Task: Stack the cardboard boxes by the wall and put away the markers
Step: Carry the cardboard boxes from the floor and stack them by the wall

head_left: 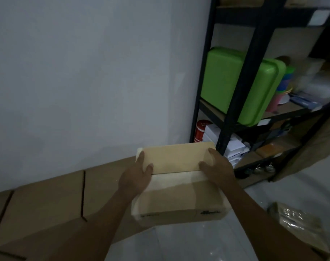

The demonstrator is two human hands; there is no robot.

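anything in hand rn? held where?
Yes: both hands hold one cardboard box by its top, the left hand at the left edge, the right hand at the right edge, thumbs resting on the top face.

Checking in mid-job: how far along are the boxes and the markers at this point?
Done: a row of cardboard boxes already sits against the wall. In hand: the left hand and right hand hold a light cardboard box at its sides, near the black shelf, not yet set down. Left: placing this box; no markers are visible, so that part cannot be judged.
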